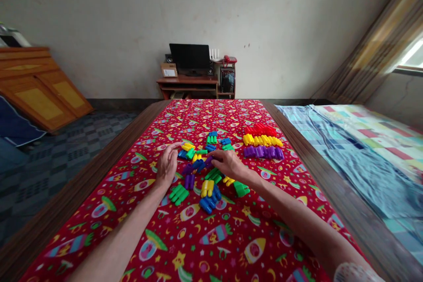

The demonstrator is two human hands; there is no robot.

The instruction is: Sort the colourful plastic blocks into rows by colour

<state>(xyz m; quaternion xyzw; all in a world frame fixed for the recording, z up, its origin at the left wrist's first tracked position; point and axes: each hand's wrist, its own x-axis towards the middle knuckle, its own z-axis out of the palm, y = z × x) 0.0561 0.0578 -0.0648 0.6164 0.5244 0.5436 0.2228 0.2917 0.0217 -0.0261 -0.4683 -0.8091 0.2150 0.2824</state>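
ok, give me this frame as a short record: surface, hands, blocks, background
surface: wooden table under a red rocket-print tablecloth
left hand: open on the cloth, index finger pointing at a yellow block
right hand: fingertips at a purple block; grip unclear
loose pile: blue, green, yellow and purple plastic blocks, between and below the hands
sorted rows: red row, yellow row, purple row, right of the pile
background: monitor on a desk, bed at right
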